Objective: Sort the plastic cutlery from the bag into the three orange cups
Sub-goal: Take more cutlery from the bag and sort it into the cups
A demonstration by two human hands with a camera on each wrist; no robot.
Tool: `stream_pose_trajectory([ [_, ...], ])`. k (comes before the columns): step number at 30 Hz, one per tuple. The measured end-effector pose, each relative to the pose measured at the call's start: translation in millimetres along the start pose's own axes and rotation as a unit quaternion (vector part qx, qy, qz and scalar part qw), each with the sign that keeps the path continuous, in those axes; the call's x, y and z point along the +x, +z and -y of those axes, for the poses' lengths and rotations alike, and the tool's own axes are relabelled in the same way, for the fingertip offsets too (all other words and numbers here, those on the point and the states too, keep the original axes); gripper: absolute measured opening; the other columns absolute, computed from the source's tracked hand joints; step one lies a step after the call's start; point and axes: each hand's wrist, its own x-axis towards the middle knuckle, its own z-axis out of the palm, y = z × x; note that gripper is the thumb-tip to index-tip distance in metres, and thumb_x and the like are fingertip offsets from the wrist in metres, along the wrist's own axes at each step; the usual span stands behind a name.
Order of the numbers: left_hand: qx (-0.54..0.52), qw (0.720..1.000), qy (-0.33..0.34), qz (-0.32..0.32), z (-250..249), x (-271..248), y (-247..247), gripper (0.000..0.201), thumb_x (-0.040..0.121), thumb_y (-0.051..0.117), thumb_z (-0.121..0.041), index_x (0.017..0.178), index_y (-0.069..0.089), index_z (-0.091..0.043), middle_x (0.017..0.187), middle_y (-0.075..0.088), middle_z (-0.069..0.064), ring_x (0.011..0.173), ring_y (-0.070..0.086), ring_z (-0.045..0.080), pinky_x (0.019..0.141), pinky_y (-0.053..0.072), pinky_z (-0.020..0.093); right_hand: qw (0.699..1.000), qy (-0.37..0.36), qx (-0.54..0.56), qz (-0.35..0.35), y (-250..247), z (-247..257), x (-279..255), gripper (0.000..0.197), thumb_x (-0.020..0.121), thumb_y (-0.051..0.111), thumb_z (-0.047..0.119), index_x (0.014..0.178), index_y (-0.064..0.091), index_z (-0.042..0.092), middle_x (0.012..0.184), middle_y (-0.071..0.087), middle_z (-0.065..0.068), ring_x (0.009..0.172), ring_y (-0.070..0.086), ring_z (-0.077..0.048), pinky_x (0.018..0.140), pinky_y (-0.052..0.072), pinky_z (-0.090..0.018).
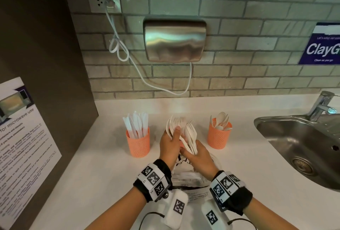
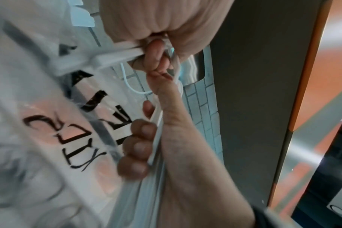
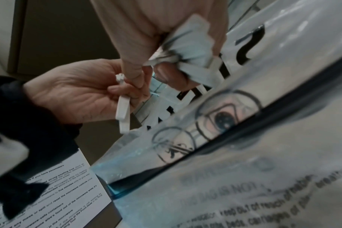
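White plastic forks (image 1: 179, 128) fill both our grips: left hand (image 1: 170, 142) clutches one bunch, right hand (image 1: 199, 158) another, above the clear printed bag (image 1: 185, 178).

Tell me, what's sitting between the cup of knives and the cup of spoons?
In the head view, between the knife cup and spoon cup, both hands grip bunches of forks, hiding an orange cup behind them.

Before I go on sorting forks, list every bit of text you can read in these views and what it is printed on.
"ClayG", cut off by the frame edge, with "Clean as you go" beneath: blue wall sign.
"for microwave use": heading on the white notice; its body text is too small to read.
"keep out of reach of": warning print on the clear plastic bag; the rest is blurred.
Large black letters on the bag: too distorted to read.
Wristband markers: patterns, no readable words.
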Motion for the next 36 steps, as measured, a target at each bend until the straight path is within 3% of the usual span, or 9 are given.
stream_pose_trajectory([
  [4, -0.047, 0.997, -0.026, -0.059, -21.8, 11.3, -9.5, 0.036, 0.101, 0.035, -0.028, 0.082, 0.053, -0.004, 0.061, 0.057, 0.006, 0.033, 0.047, 0.001, 0.035, 0.035, 0.013, 0.999, 0.016, 0.015, 0.037, -3.7, 7.1, -9.0, 0.027, 0.084, 0.064, 0.034, 0.098, 0.054, 0.014, 0.065, 0.055, 0.008, 0.045, 0.050, 0.001, 0.046, 0.040, -0.015],
  [8, -0.027, 0.996, -0.029, -0.084, -31.1, 22.4, -24.8, 0.040, 0.100, 0.037, -0.028, 0.063, 0.040, -0.014, 0.051, 0.038, 0.001, 0.046, 0.040, 0.014, 0.053, 0.036, 0.024, 0.985, 0.098, 0.104, 0.093, -12.5, 10.6, -12.2, 0.025, 0.091, 0.054, 0.033, 0.088, 0.043, 0.010, 0.046, 0.033, 0.007, 0.032, 0.028, -0.005, 0.032, 0.027, -0.017],
  [14, -0.016, 0.990, -0.092, 0.107, -24.0, 11.9, -28.1, 0.034, 0.093, 0.053, -0.024, 0.060, 0.048, -0.018, 0.037, 0.031, -0.009, 0.032, 0.027, 0.006, 0.037, 0.027, 0.018, 0.890, 0.226, 0.343, 0.198, -23.8, 27.0, -11.3, 0.025, 0.088, 0.043, 0.039, 0.087, 0.053, 0.017, 0.037, 0.026, 0.010, 0.029, 0.024, -0.003, 0.032, 0.028, -0.016],
  [20, -0.028, 0.970, -0.125, 0.206, -23.9, -1.3, -22.9, 0.025, 0.092, 0.051, -0.025, 0.071, 0.053, -0.012, 0.047, 0.047, -0.007, 0.030, 0.030, 0.003, 0.033, 0.024, 0.015, 0.818, 0.232, 0.430, 0.305, -27.0, 28.9, -8.7, 0.042, 0.060, 0.079, 0.041, 0.093, 0.071, 0.017, 0.038, 0.037, 0.007, 0.026, 0.031, -0.002, 0.027, 0.030, -0.014],
  [22, -0.035, 0.965, -0.131, 0.223, -24.2, -1.6, -23.3, 0.029, 0.093, 0.049, -0.026, 0.069, 0.051, -0.011, 0.043, 0.045, -0.008, 0.030, 0.030, 0.003, 0.033, 0.023, 0.015, 0.829, 0.227, 0.413, 0.300, -27.8, 30.0, -9.1, 0.042, 0.064, 0.075, 0.041, 0.098, 0.071, 0.016, 0.041, 0.039, 0.006, 0.026, 0.031, -0.002, 0.027, 0.029, -0.014],
  [26, 0.004, 0.973, -0.093, 0.211, -22.0, -2.6, -24.1, 0.031, 0.089, 0.056, -0.038, 0.082, 0.057, -0.008, 0.051, 0.043, -0.002, 0.033, 0.034, 0.004, 0.034, 0.024, 0.015, 0.905, 0.205, 0.288, 0.235, -26.8, 36.0, -12.4, 0.034, 0.092, 0.040, 0.035, 0.110, 0.060, 0.013, 0.044, 0.037, 0.006, 0.031, 0.025, -0.003, 0.030, 0.023, -0.014],
  [29, 0.018, 0.983, -0.052, 0.174, -23.4, -6.3, -21.1, 0.010, 0.089, 0.060, -0.018, 0.083, 0.060, -0.011, 0.050, 0.058, -0.008, 0.040, 0.054, 0.001, 0.033, 0.029, 0.011, 0.937, 0.184, 0.222, 0.195, -26.3, 35.9, -14.3, 0.032, 0.096, 0.040, 0.035, 0.108, 0.061, 0.014, 0.046, 0.035, 0.005, 0.034, 0.026, -0.004, 0.033, 0.024, -0.015],
  [32, 0.052, 0.992, -0.006, 0.115, -17.8, 0.9, -21.1, 0.016, 0.086, 0.061, -0.003, 0.073, 0.057, -0.013, 0.043, 0.056, -0.014, 0.037, 0.050, -0.005, 0.038, 0.033, 0.006, 0.957, 0.176, 0.145, 0.179, -24.1, 34.2, -16.9, 0.033, 0.097, 0.041, 0.034, 0.114, 0.060, 0.015, 0.045, 0.034, 0.007, 0.037, 0.027, -0.004, 0.035, 0.025, -0.015],
  [36, 0.080, 0.995, 0.029, 0.061, -8.4, 11.3, -25.0, 0.016, 0.080, 0.066, 0.001, 0.071, 0.061, -0.012, 0.073, 0.064, 0.000, 0.068, 0.059, 0.005, 0.060, 0.046, 0.005, 0.960, 0.187, 0.108, 0.178, -21.7, 29.9, -19.4, 0.029, 0.097, 0.042, 0.034, 0.110, 0.062, 0.017, 0.046, 0.034, 0.009, 0.037, 0.028, -0.004, 0.035, 0.025, -0.015],
])
